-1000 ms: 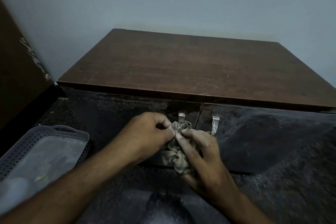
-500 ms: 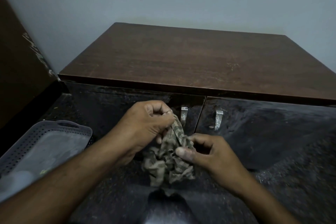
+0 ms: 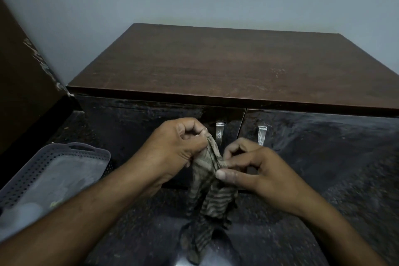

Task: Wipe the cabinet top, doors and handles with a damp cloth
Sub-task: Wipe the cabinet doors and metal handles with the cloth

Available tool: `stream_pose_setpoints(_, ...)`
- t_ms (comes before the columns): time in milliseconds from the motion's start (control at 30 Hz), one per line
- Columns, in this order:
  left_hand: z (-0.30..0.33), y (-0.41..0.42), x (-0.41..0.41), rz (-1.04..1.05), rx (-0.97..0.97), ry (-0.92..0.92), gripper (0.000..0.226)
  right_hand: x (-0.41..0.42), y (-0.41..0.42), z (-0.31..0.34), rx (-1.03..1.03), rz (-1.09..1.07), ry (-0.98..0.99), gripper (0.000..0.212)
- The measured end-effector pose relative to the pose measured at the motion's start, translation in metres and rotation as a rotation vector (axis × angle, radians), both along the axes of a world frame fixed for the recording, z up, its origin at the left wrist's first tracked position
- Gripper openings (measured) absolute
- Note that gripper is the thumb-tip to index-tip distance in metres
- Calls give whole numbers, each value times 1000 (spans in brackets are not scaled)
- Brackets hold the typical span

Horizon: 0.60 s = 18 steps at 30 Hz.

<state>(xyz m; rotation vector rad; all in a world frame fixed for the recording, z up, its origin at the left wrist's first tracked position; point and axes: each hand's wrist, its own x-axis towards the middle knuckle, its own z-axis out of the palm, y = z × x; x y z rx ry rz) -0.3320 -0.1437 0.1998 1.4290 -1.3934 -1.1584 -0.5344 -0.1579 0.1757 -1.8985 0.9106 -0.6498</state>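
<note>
A low cabinet with a brown wooden top (image 3: 233, 65) stands against the wall. Its two dark glossy doors (image 3: 323, 142) each carry a small metal handle: the left handle (image 3: 219, 130) and the right handle (image 3: 262, 134). In front of the doors I hold a striped, brownish cloth (image 3: 208, 181) that hangs down long between my hands. My left hand (image 3: 177, 147) pinches its upper edge. My right hand (image 3: 257, 170) pinches the cloth just below, with thumb and fingers. Both hands are a little in front of the left handle.
A grey perforated plastic basket (image 3: 43, 170) sits on the dark speckled floor (image 3: 356, 190) at the left. A dark wooden panel (image 3: 19, 93) stands at the far left beside the cabinet. A pale wall rises behind.
The cloth was bunched against the left handle; I have pulled it away from the doors and let it unfold, so it now hangs long between both hands.
</note>
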Motion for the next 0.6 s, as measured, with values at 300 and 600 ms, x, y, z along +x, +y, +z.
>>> stream_pose_setpoints(300,-2,-5,7,62,7,-226,8,5,7,-8,-152,-340,-338,10)
stream_pose_setpoints(600,4,-9,-11,170,-66,-414,10,34,0,-31,-928,-730,-179,19)
